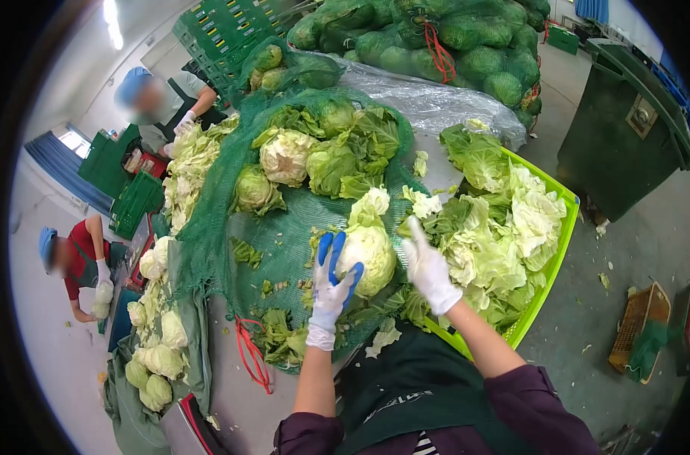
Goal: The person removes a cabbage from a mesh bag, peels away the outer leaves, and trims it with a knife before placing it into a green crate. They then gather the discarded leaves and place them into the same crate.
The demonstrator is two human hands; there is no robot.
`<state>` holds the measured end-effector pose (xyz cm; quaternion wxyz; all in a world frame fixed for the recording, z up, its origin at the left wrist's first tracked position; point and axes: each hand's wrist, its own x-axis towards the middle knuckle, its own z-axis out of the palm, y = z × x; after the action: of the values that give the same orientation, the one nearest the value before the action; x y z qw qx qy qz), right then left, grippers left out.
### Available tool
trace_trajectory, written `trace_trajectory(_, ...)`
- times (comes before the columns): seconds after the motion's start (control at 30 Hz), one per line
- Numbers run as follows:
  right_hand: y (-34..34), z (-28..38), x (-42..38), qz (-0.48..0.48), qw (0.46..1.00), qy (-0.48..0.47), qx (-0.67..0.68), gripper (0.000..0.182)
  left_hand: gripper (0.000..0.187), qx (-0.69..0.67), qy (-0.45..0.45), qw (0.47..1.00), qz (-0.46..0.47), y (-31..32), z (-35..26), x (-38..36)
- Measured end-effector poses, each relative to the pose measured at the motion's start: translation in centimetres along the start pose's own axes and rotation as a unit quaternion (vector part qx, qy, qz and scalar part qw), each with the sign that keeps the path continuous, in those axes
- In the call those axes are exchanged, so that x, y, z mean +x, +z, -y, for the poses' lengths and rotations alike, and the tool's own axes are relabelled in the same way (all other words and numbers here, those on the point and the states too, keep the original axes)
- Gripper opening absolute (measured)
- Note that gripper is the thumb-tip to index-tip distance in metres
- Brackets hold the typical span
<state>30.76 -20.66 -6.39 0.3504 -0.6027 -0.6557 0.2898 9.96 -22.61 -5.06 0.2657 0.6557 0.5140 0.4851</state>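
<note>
A pale, partly peeled cabbage (367,259) sits on a green mesh sack in front of me, a loose leaf standing up at its top. My left hand (331,292), in a white glove with blue-coated fingers, grips its left side, fingers spread over it. To the right of the cabbage, my right hand (430,269) in a white glove is apart from it, fingers stretched out beside the loose leaves. Unpeeled cabbages (333,171) lie farther up in the mesh sack (273,227). Leaf scraps lie around my left hand.
A lime-green crate (564,227) full of leaves stands at my right. Peeled cabbages (163,360) lie at left, near two co-workers (83,258). Full mesh sacks (466,45) are piled behind. A dark green bin (618,129) and a yellow basket (636,330) stand on the right.
</note>
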Motion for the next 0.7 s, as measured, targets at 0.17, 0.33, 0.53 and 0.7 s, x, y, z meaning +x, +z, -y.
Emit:
trace_trajectory(0.17,1.5,0.8,-0.9,0.019,0.995,-0.047,-0.09,0.059,0.055,0.153,0.032,0.987,-0.029,1.6,-1.2,0.7)
trace_trajectory(0.33,1.7,1.7,1.2,-0.03,0.991,-0.068,-0.114,0.05,0.048,0.1,0.021,0.989,-0.107,3.0,-0.7,0.5)
trace_trajectory(0.53,2.0,-4.6,7.3,0.038,0.995,0.05,-0.075,0.055,0.049,0.141,0.035,0.985,-0.095,3.1,-1.2,-0.9)
trace_trajectory(0.7,1.4,-4.6,5.8,0.003,0.997,0.075,-0.002,0.049,0.063,0.205,0.053,0.97,-0.115,0.5,-1.5,-1.1)
